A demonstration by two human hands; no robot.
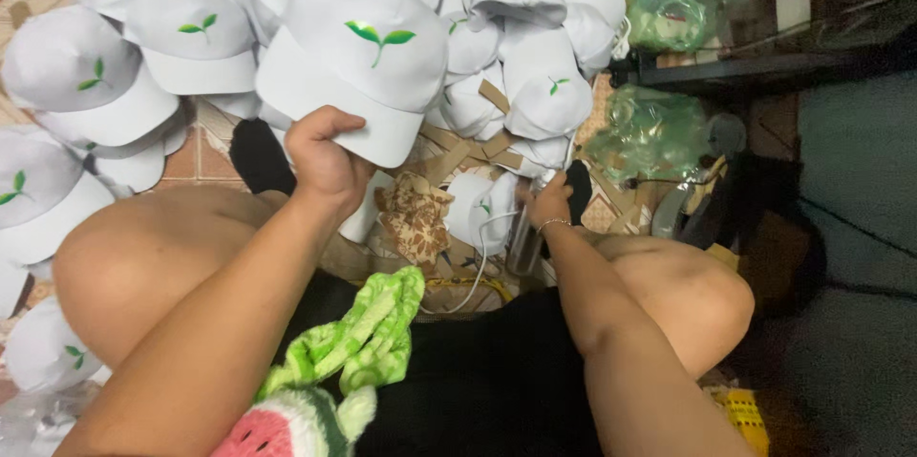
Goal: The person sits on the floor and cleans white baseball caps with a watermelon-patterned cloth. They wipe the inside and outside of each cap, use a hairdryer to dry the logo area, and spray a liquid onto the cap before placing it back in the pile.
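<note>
A white cap (355, 61) with a green sprout emblem on its front sits raised above the floor (196, 153), held by the brim. The left hand (323, 156) grips that brim from below, thumb on top, fingers curled under, forearm running up from the lower left across the bent left knee. Around and behind it lies a heap of caps (143, 46), all white with the same small green leaf mark, spread over the tiled floor to the left and top. Strips of brown card (458, 153) lie among them near the middle.

The right hand (547, 204), a thin bracelet at its wrist, is lower right of the cap and closed round a dark, slim tool (524, 239); what kind it is I cannot tell, as it is blurred. A white cord (478, 276) loops beside it. Clear greenish plastic bags (650, 127) sit crumpled at the right, one above near a dark shelf (764, 61). A green plush toy (368, 328) rests in the lap.
</note>
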